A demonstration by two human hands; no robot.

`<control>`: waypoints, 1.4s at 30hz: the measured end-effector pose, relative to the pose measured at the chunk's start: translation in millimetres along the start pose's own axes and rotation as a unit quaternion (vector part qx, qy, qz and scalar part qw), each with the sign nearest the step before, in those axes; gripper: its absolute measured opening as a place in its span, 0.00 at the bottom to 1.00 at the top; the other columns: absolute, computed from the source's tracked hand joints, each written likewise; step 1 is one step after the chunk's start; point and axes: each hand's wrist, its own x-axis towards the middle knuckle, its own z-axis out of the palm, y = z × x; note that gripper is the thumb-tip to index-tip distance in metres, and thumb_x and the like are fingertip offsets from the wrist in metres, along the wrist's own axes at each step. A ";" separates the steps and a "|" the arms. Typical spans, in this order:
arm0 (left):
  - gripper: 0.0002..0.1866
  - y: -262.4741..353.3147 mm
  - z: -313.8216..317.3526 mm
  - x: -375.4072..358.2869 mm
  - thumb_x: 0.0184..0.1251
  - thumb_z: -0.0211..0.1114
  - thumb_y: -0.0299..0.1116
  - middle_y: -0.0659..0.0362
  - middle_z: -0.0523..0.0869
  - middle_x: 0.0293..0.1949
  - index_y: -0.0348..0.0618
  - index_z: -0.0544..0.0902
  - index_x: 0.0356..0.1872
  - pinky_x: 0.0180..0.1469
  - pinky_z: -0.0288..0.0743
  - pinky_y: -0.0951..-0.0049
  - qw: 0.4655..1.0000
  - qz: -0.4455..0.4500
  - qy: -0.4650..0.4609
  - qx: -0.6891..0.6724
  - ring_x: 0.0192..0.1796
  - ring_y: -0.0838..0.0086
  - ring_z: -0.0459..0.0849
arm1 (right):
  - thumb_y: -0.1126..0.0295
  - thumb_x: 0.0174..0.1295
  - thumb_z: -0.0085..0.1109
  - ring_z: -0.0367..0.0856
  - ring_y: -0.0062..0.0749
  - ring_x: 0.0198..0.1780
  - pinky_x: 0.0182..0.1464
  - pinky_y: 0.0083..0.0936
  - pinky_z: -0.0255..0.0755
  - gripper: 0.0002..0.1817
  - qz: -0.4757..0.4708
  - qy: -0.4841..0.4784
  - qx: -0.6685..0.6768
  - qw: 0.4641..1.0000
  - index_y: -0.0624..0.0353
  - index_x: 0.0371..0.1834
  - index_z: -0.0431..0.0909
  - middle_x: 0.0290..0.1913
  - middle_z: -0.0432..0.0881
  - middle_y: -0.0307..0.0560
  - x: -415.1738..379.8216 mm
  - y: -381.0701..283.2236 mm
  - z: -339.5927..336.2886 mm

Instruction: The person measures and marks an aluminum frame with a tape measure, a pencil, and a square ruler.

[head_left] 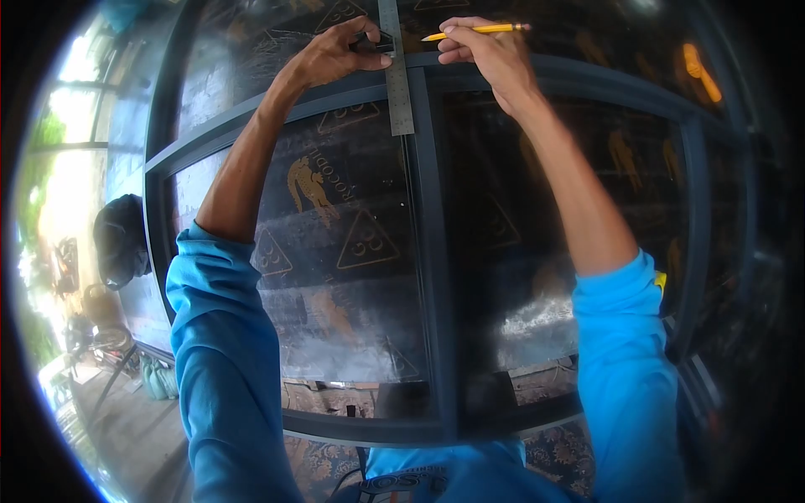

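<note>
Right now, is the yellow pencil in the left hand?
No, the yellow pencil is pinched in the right hand, while the left hand steadies the grey metal ruler.

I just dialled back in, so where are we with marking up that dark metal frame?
Done: the frame looks assembled, bars joined around the panels, and the steel ruler is set upright across the top crossbar. In hand: the left hand pins the ruler while the right hand brings the yellow pencil beside it. Left: I see no pencil mark on the bar, so the marking itself seems still to come.
</note>
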 end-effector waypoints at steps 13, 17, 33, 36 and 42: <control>0.25 -4.8 0.0 2.4 0.52 0.73 0.50 0.62 0.79 0.23 0.48 0.75 0.43 0.34 0.61 0.71 1.000 0.022 -0.005 -0.002 0.28 0.75 0.71 | 0.65 0.62 0.58 0.85 0.31 0.36 0.48 0.23 0.75 0.15 0.013 -0.012 0.007 1.000 0.65 0.46 0.81 0.36 0.84 0.51 -2.0 -3.1 -0.8; 0.25 2.6 -2.0 1.1 0.52 0.74 0.50 0.62 0.77 0.22 0.47 0.75 0.43 0.33 0.60 0.71 1.000 -0.016 -0.015 0.009 0.28 0.75 0.71 | 0.62 0.60 0.56 0.86 0.28 0.33 0.45 0.22 0.77 0.15 -0.002 -0.014 -0.047 0.999 0.60 0.43 0.83 0.32 0.85 0.48 0.0 -5.9 4.7; 0.25 -3.9 0.9 0.9 0.50 0.75 0.50 0.59 0.81 0.26 0.45 0.76 0.42 0.37 0.63 0.70 1.000 -0.004 0.003 -0.017 0.31 0.74 0.74 | 0.59 0.61 0.54 0.86 0.24 0.29 0.36 0.21 0.78 0.15 -0.059 -0.023 -0.147 0.987 0.56 0.37 0.86 0.27 0.86 0.42 -1.9 -6.8 22.7; 0.25 -1.0 -1.1 0.7 0.50 0.75 0.49 0.59 0.81 0.26 0.46 0.76 0.43 0.37 0.63 0.70 1.000 -0.009 -0.002 -0.016 0.31 0.74 0.74 | 0.60 0.61 0.55 0.86 0.24 0.30 0.36 0.21 0.79 0.14 -0.045 -0.017 -0.148 0.988 0.56 0.37 0.86 0.28 0.86 0.42 -1.0 -7.5 24.4; 0.25 -3.2 0.4 2.1 0.50 0.75 0.48 0.58 0.81 0.26 0.46 0.76 0.43 0.37 0.62 0.70 1.000 -0.002 -0.003 -0.030 0.31 0.74 0.74 | 0.61 0.59 0.55 0.86 0.25 0.30 0.37 0.21 0.79 0.14 -0.027 -0.029 -0.146 0.989 0.57 0.36 0.86 0.28 0.86 0.43 -0.6 -13.4 23.6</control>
